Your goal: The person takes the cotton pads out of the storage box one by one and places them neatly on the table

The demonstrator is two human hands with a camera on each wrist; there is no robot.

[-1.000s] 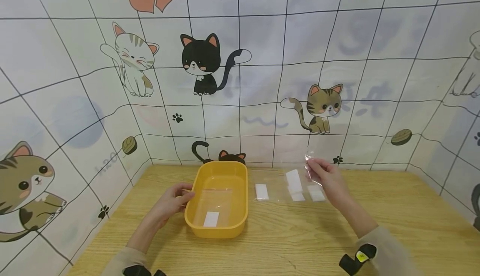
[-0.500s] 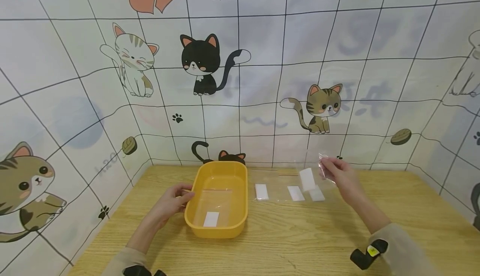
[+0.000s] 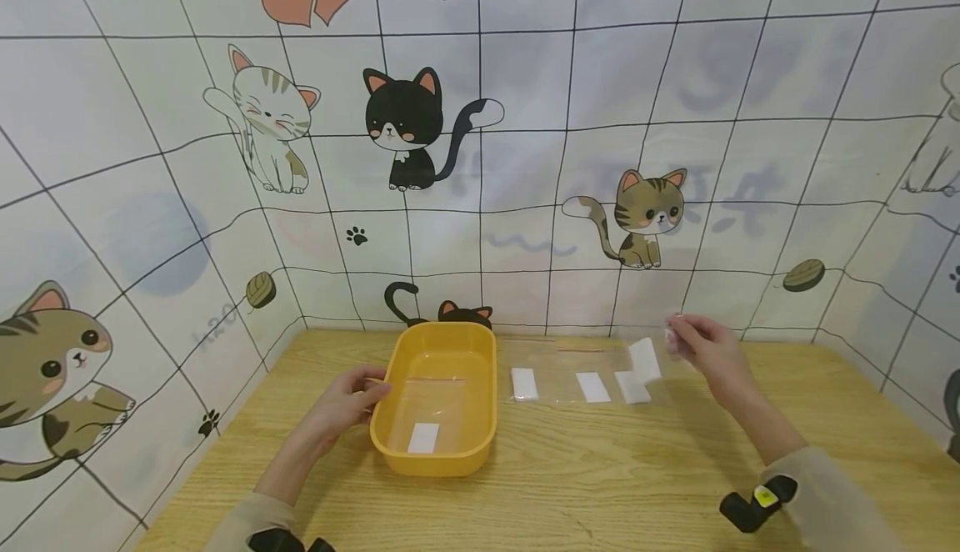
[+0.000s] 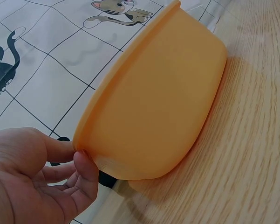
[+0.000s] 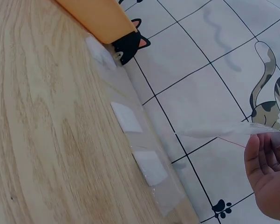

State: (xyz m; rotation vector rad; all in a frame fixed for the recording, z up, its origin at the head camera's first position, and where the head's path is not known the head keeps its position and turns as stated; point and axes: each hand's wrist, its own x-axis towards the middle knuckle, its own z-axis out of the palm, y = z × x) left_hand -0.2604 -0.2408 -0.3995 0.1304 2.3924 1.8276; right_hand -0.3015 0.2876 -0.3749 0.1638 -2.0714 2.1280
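My left hand (image 3: 348,402) pinches the left rim of a yellow plastic basin (image 3: 432,466); the left wrist view shows thumb and finger at the rim of the basin (image 4: 153,98). Inside it lies a clear zip bag (image 3: 442,406) with a white label. Toward the back right, my right hand (image 3: 716,360) pinches the top edge of another clear zip bag (image 3: 645,358) with a white label. That bag (image 5: 214,129) appears nearly edge-on in the right wrist view, raised above the tabletop. Several similar bags (image 3: 558,377) lie in a row beneath and left of it, each with a white label (image 5: 126,116).
The wooden table (image 3: 547,485) ends at the back against a white grid wall covering (image 3: 517,160) printed with cartoon cats. The basin stands left of the bag row, near the wall. Wrist cameras (image 3: 757,504) sit on both sleeves.
My right hand has moved right, carrying the pinched bag from above the row's middle to its right end. The left hand and the basin have stayed put.
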